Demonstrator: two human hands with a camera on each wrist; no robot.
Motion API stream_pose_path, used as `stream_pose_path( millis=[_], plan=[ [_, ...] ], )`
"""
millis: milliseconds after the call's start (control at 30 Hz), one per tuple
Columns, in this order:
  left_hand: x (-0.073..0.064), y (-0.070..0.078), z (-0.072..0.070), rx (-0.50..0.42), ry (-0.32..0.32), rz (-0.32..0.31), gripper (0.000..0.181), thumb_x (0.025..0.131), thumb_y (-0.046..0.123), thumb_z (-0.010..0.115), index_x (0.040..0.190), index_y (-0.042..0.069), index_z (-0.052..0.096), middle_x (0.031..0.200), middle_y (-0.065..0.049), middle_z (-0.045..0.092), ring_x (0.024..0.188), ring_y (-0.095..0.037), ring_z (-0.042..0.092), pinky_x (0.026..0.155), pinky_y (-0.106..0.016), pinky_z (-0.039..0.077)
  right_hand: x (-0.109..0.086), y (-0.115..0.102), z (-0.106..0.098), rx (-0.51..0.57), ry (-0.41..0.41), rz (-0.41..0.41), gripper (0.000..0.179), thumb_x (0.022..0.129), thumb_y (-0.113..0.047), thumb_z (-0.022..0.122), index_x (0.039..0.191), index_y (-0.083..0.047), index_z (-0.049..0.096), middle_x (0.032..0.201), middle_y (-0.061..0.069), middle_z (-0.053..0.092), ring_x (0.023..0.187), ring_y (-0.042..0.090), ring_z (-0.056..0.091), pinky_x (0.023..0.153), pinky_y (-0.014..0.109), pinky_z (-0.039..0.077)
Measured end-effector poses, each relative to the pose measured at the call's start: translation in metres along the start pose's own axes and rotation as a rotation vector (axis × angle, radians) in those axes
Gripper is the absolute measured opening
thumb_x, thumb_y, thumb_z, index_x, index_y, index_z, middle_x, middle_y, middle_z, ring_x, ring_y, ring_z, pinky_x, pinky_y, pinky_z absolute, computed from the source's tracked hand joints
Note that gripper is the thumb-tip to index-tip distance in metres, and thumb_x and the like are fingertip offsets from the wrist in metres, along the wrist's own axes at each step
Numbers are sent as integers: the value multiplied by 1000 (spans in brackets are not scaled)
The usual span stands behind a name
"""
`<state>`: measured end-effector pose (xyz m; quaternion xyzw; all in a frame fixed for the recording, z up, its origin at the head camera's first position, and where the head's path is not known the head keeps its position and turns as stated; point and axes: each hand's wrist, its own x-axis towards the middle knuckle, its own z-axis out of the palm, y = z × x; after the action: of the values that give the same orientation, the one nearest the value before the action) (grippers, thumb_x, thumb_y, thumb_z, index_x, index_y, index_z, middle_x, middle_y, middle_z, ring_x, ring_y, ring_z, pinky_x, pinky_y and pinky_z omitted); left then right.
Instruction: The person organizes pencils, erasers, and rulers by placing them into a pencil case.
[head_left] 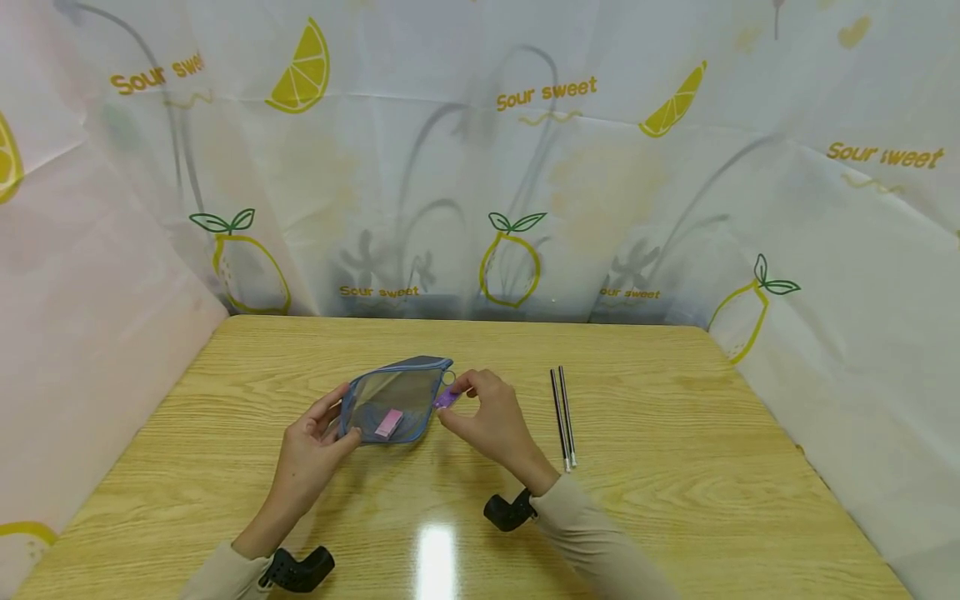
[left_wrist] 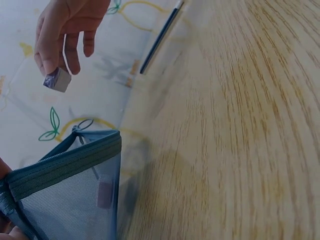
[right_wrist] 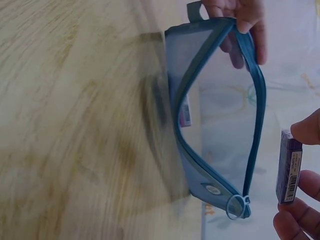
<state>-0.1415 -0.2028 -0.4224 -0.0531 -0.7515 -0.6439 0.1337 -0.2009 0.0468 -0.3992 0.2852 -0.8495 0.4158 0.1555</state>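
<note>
Beige sleeves (head_left: pixel 600 546) are hanging over the desk (head_left: pixel 720 475); left fingers (head_left: pixel 327 403) are gripping the mesh pouch (head_left: pixel 401 392), seemingly steadying its gaping mouth, while right fingers (head_left: pixel 467 382) are pinching a purple box (head_left: pixel 446 399) just beside it.

Left grip (head_left: pixel 312 446) in a thumb-and-finger clasp, right grip (head_left: pixel 491 417) near it in a fingertip pinch, both forearms (head_left: pixel 600 542) angled inward.

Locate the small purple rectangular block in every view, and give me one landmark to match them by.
Head: the small purple rectangular block is below centre, slightly left, pinched in the right hand.
Left wrist: upper left, the block at the right hand's fingertips.
Right wrist: right side, below mid-height, the block upright in the picture.
Shared landmark: the blue-edged mesh zip pouch, held by the left hand.
</note>
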Motion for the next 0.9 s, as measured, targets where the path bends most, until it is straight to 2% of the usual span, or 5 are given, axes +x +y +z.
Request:
stream_pose_path(
  millis=[267, 600, 900],
  plan=[
    [0, 0, 0, 11, 4, 8, 61, 85, -15, 59, 143, -5, 43, 144, -20, 41, 127, -37, 43, 93, -20, 43, -1, 0, 8, -19, -40, -23, 18, 80, -15, 76, 92, -8, 65, 92, 1, 63, 87, 17, 58, 79, 32, 51],
    [0, 1, 1, 0, 11, 5, 61, 85, -15, 59, 143, -5, 43, 143, -21, 42, 126, -38, 44, 92, -19, 44, 2, -1, 17, -27, -88, -35, 19, 81, -17, 77, 93, -8, 65, 91, 5, 64, 86, 18, 57, 76, 31, 50],
    [0, 2, 1, -1, 14, -4, 61, 84, -15, 58, 143, -5, 43, 143, -21, 42, 126, -38, 44, 90, -15, 44, 5, 1, 24, 8, -115, -44, 17, 82, -14, 75, 93, -6, 64, 92, 11, 63, 87, 26, 59, 76, 31, 50]
  ],
)
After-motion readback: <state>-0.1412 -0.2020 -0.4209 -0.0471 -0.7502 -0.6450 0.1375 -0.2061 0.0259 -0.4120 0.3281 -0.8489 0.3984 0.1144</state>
